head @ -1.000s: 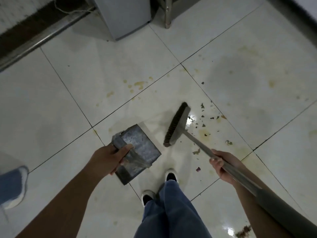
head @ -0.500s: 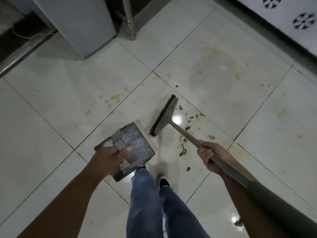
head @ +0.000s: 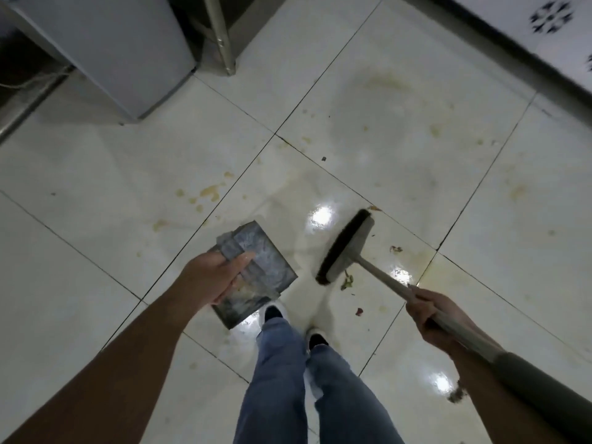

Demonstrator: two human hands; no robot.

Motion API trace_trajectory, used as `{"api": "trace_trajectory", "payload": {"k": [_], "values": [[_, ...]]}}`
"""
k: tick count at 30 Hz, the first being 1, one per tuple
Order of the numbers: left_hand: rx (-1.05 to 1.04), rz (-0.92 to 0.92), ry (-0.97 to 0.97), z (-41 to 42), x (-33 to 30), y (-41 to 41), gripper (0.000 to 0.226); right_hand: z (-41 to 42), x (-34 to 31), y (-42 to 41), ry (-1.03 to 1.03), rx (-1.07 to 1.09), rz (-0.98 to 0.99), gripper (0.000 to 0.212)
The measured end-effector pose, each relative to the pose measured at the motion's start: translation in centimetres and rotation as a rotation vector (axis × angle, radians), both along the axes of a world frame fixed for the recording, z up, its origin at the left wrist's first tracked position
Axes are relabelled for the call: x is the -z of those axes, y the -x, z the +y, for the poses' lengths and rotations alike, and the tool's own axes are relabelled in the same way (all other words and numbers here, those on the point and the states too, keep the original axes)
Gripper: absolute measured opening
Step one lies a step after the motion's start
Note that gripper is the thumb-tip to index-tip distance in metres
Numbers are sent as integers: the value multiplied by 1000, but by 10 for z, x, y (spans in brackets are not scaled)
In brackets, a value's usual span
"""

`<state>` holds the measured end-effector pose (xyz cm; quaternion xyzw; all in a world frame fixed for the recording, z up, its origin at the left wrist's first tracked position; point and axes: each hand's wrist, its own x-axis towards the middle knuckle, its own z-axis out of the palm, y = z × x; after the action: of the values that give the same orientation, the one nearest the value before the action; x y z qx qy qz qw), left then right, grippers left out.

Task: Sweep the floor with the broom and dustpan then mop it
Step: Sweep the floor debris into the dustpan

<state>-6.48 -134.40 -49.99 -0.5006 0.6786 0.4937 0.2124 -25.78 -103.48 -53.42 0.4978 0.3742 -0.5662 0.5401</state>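
The left hand [head: 213, 276] grips the handle of a grey metal dustpan [head: 256, 274], thumb laid across the top, holding the pan out in front of the person's legs; whether the pan touches the floor cannot be told. The right hand [head: 437, 318] is wrapped around the pale shaft of the broom [head: 347, 248], fingers curled over it, the shaft running down and to the left to the broom head. That head sits with its dark bristles toward the dustpan, just to the right of the pan with a gap of tile between them. Small bits of debris [head: 347, 281] lie on the glossy white tiled floor [head: 400, 155] near the shaft and to the right of the head, and yellowish stains mark several tiles. Blue jeans [head: 298, 379] and white shoes show below the pan. Farther off stand a grey cabinet [head: 121, 49] and a metal leg [head: 221, 36].
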Motion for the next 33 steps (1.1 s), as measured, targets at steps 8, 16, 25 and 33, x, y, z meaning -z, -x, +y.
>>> {"api": "trace_trajectory", "payload": {"k": [8, 16, 25, 33], "values": [[29, -15, -12, -25, -17, 35, 52, -77, -28, 12, 112, 32, 90, 26], [94, -70, 77, -56, 15, 85, 52, -191, 29, 97, 383, -72, 12, 34], [133, -96, 108, -57, 31, 147, 50, -69, 58, 143, 351, 135, -48, 38], [225, 15, 67, -35, -5, 199, 51, 41, -5, 109, -51, 189, 47, 21]]}}
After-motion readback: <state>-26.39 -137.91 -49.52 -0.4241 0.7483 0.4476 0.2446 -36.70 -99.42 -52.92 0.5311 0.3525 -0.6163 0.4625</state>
